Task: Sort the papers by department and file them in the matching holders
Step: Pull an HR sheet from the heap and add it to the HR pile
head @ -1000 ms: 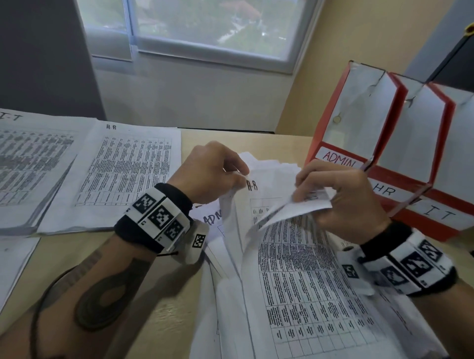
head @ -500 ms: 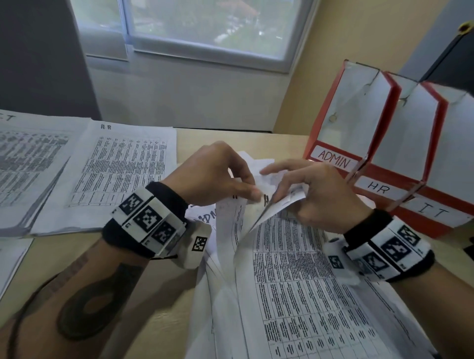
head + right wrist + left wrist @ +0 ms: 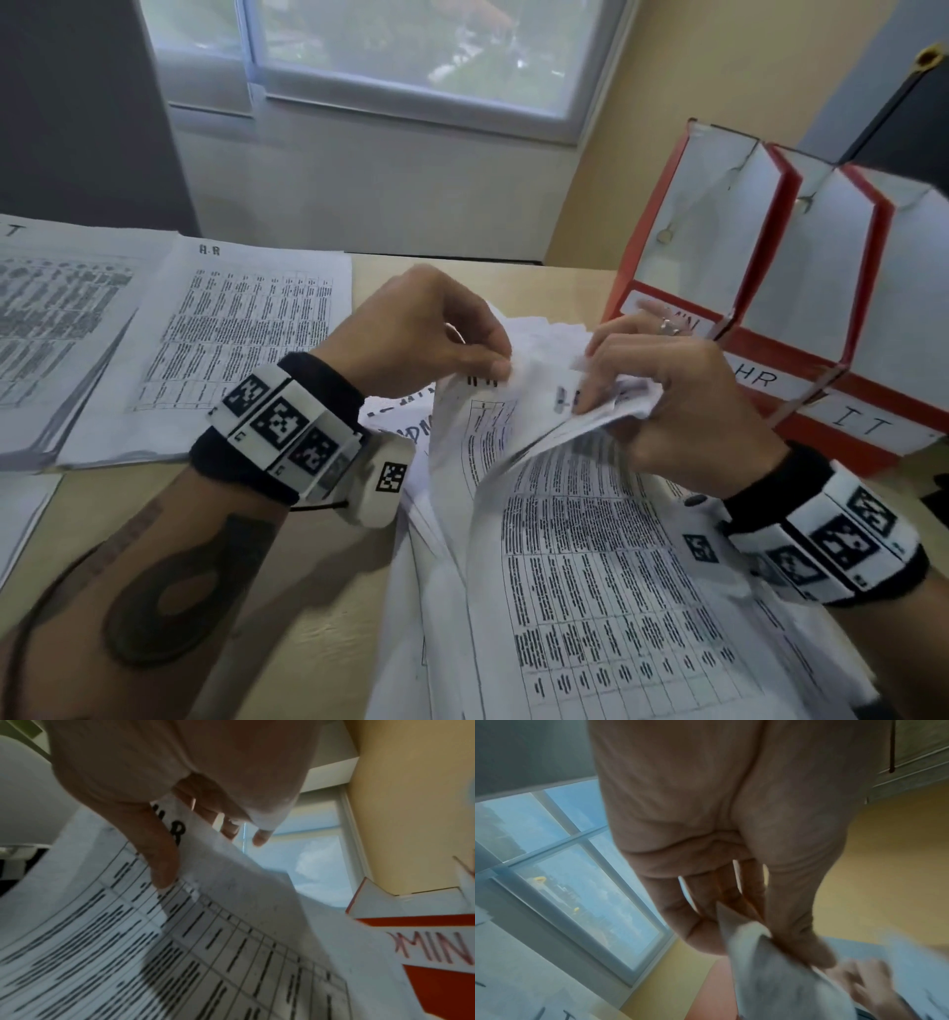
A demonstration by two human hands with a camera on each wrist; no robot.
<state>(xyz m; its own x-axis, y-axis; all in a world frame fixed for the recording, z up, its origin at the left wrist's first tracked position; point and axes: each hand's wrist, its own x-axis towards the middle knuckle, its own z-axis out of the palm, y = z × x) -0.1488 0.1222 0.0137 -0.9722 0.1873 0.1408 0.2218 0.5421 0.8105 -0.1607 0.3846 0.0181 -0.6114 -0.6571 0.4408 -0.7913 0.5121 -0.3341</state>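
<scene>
A loose stack of printed sheets lies on the desk in front of me. My left hand pinches the raised top corner of a sheet marked HR, seen again as sheet corner between thumb and fingers. My right hand holds the lifted top edge of another sheet headed HR, thumb on its printed face. Three red-and-white holders stand at the right: ADMIN, HR and IT.
Two sorted piles lie at the left of the desk: an HR pile and an IT pile. A sheet marked ADMIN peeks out under my left wrist. A wall and window stand behind the desk.
My right hand has moved up and right along the top edges and now holds another sheet. My left hand keeps its pinch on the HR sheet's corner.
</scene>
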